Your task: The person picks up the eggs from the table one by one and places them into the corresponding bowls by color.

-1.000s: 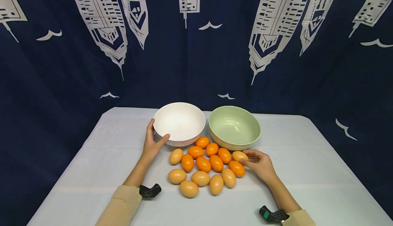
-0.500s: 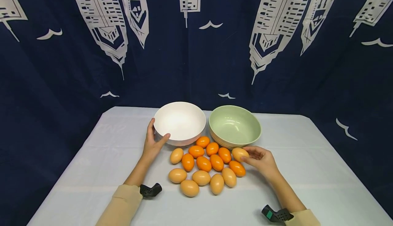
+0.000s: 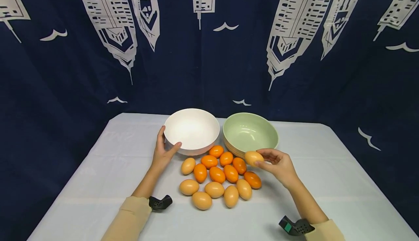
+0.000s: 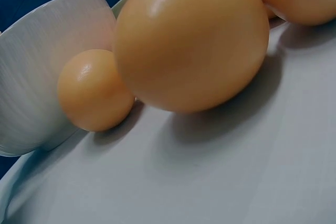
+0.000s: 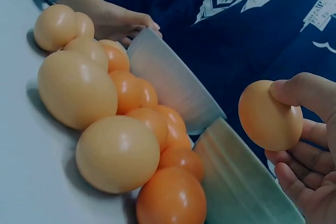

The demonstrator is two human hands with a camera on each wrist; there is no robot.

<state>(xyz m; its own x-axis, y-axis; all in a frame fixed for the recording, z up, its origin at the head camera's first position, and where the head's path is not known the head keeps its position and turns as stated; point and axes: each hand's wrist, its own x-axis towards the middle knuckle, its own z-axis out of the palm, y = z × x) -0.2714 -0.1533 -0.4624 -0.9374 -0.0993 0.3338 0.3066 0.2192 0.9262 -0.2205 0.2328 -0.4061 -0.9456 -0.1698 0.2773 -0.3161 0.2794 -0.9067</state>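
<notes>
Between the thumb and fingers of my right hand (image 3: pixel 278 166) is a tan egg (image 3: pixel 253 158), lifted off the table just before the green bowl (image 3: pixel 250 135). The right wrist view shows the thumb pressed on this egg (image 5: pixel 270 115). My left hand (image 3: pixel 162 157) rests against the outer left side of the white bowl (image 3: pixel 191 130), thumb and fingers spread apart. In front of the bowls lie several orange eggs (image 3: pixel 217 174) and several tan eggs (image 3: pixel 202 200). One tan egg (image 4: pixel 96 90) sits near the white bowl in the left wrist view.
Both bowls stand side by side near the far edge of the white-covered table (image 3: pixel 98 182). Behind hangs a dark blue curtain (image 3: pixel 203 70) with printed buildings and birds. A black device (image 3: pixel 160 203) is strapped at each wrist.
The right hand has picked the tan egg up from the table and raised it slightly toward the green bowl. The left hand and the white bowl stay in place.
</notes>
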